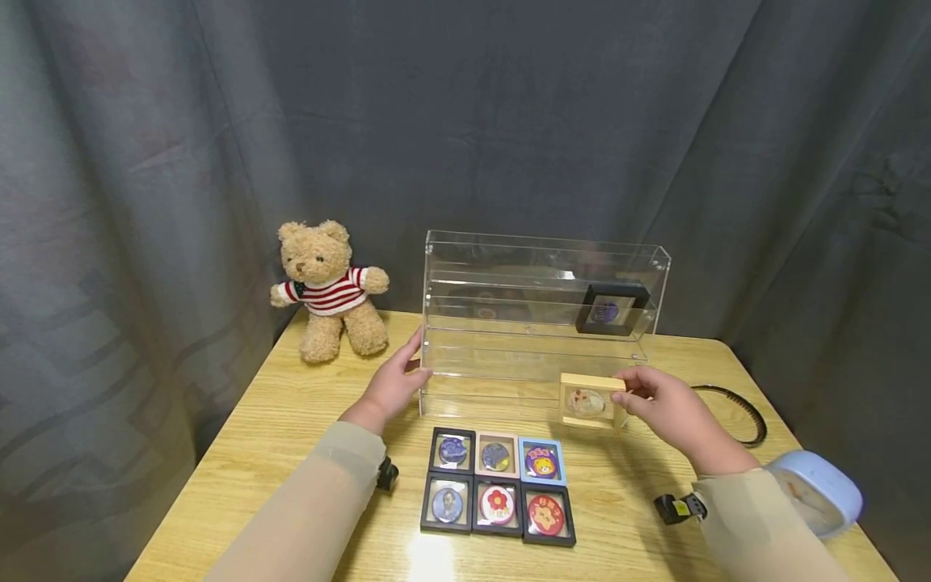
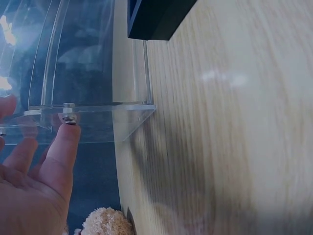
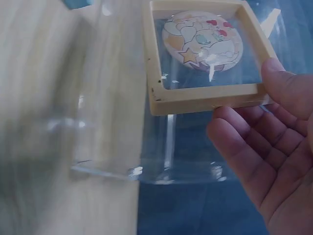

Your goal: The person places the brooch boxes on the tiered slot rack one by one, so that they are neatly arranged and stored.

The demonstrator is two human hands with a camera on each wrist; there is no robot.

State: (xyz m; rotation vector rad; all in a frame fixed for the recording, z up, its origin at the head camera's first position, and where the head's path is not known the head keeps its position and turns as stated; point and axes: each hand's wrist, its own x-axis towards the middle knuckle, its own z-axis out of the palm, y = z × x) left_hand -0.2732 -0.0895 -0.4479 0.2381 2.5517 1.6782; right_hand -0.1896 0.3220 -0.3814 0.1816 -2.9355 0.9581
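My right hand (image 1: 672, 412) pinches a pale yellow display frame (image 1: 584, 400) by its right side, thumb in front. Inside the frame a round badge (image 3: 203, 41) with a cartoon drawing and a star shows in the right wrist view. The frame is upright before the lower right of a clear acrylic tiered stand (image 1: 502, 365). On an upper tier of that stand, at the right, sits a black display frame (image 1: 612, 309) with a purple badge. My left hand (image 1: 393, 380) touches the stand's left side panel (image 2: 93, 110), its fingers fairly straight.
Several framed badges (image 1: 497, 485) lie in two rows on the wooden table (image 1: 291, 461) before the stand. A teddy bear (image 1: 327, 291) sits at the back left. At the right are a dark headband (image 1: 756, 420) and a light blue clock-like object (image 1: 818, 493). A grey curtain (image 1: 509, 121) hangs behind.
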